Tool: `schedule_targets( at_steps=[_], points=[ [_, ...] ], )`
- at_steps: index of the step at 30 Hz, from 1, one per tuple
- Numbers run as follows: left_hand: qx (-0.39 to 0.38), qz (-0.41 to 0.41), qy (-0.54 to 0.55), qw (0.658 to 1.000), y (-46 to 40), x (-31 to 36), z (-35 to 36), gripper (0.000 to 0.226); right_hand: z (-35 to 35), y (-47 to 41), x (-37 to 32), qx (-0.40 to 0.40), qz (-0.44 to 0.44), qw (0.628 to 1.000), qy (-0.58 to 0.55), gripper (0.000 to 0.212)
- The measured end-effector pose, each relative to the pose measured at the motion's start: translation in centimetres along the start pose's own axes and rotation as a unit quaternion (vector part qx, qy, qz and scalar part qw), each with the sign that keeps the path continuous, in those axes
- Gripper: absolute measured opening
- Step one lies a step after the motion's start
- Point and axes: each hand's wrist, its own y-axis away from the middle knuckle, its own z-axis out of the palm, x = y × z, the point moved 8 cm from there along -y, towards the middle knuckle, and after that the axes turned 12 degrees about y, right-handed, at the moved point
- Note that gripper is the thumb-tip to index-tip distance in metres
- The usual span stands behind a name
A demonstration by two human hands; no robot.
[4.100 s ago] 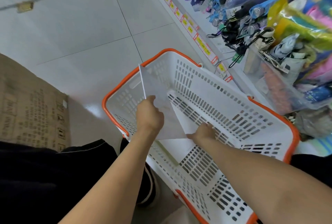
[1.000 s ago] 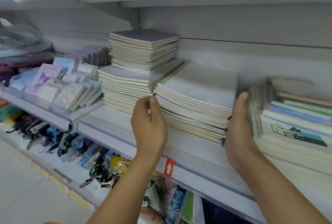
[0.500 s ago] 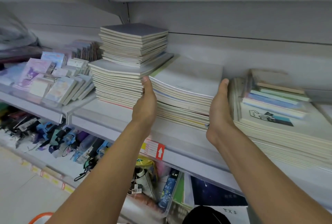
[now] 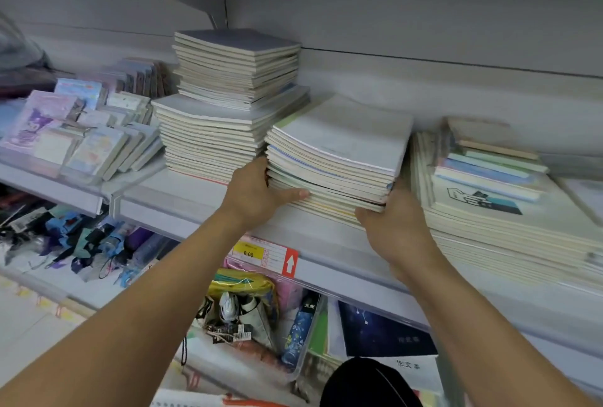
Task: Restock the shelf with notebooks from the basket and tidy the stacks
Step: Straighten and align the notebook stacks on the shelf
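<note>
The middle notebook stack (image 4: 336, 158) sits on the shelf (image 4: 182, 197) between both hands. Left hand (image 4: 254, 194) grips its left edge, thumb across the front. Right hand (image 4: 388, 220) grips the lower right corner, its fingers hidden behind the stack.

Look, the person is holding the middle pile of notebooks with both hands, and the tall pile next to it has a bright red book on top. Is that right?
Not quite. The left hand and right hand do hold the middle pile, but the book on top of the tall pile is greyish purple, not bright red. The head view shows it.
</note>
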Motion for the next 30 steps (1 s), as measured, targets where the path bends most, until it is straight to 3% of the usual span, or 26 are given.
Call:
schedule_targets(
  at_steps=[5,9,11,14,17,20,24,28,30],
  points=[
    [0.033,0.004,0.022,0.999,-0.4,-1.2,0.0,0.052,-0.4,0.3,-0.3,0.062,-0.023,0.994,0.083,0.035],
    [0.075,0.021,-0.012,0.997,-0.1,-0.6,0.2,0.049,-0.7,0.9,-0.8,0.082,0.034,0.992,0.087,0.059],
    [0.076,0.018,-0.027,0.997,0.1,-0.5,0.4,0.053,-1.4,2.1,-1.6,0.066,0.038,0.988,0.138,0.060],
    [0.047,0.007,-0.080,0.996,-0.2,-0.8,0.7,0.067,-3.8,5.7,-4.1,0.076,-0.054,0.939,0.330,0.025],
    [0.008,-0.015,-0.120,0.993,-0.7,-1.5,1.1,0.081,-4.5,6.2,-5.4,0.063,-0.139,0.921,0.359,0.015],
    [0.018,-0.023,-0.134,0.991,-0.9,-1.6,0.9,0.072,-2.7,3.1,-4.3,-0.012,-0.119,0.906,0.405,0.023],
    [0.018,-0.016,-0.198,0.980,-1.1,-1.3,0.7,0.078,-0.9,1.6,-4.5,0.025,-0.171,0.847,0.503,0.032],
    [0.041,-0.028,-0.218,0.975,-1.0,-0.2,1.1,0.068,-1.1,1.3,-4.5,0.063,-0.177,0.826,0.531,0.013],
    [0.056,-0.040,-0.211,0.975,-1.0,0.0,1.1,0.067,-1.0,1.3,-4.3,0.068,-0.184,0.820,0.537,0.019]
  ],
)
